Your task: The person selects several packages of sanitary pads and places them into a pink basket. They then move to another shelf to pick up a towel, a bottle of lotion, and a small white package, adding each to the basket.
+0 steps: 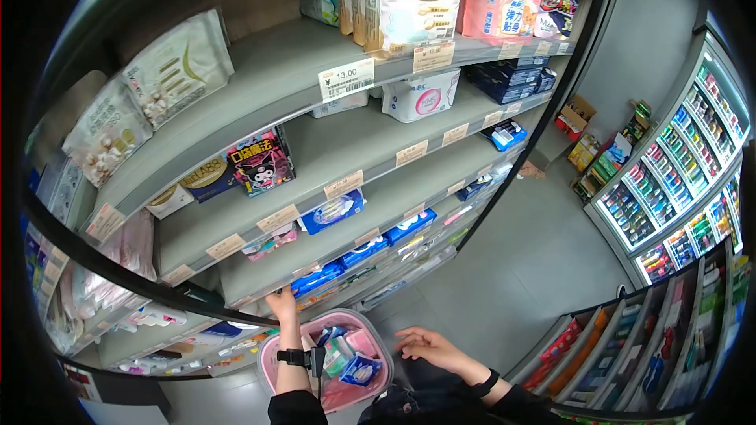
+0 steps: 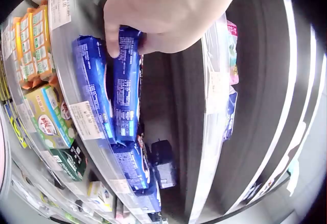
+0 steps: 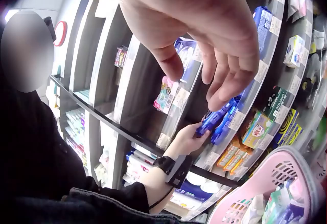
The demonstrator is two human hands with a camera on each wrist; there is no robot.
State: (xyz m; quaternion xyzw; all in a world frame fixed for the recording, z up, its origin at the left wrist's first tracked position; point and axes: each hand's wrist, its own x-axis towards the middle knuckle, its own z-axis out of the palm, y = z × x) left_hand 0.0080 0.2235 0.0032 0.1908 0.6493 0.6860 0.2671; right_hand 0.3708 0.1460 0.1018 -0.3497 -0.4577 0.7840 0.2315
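The left hand (image 2: 168, 9) pinches one end of a long, shiny blue plastic packet (image 2: 125, 89). Just beside it is another long blue packet (image 2: 95, 83). Farther left are orange plastic packs (image 2: 37, 43) and a yellow-green cardboard box (image 2: 48, 116).

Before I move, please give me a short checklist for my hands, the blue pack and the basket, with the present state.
1. Left hand grips the blue pack: ok, at one end.
2. Pack lifted clear of the shelf: cannot tell.
3. Right hand free: ok, empty, fingers relaxed.
4. Pink basket near: ok, beneath the left forearm.
5. Basket empty: not ok, packs lie inside.
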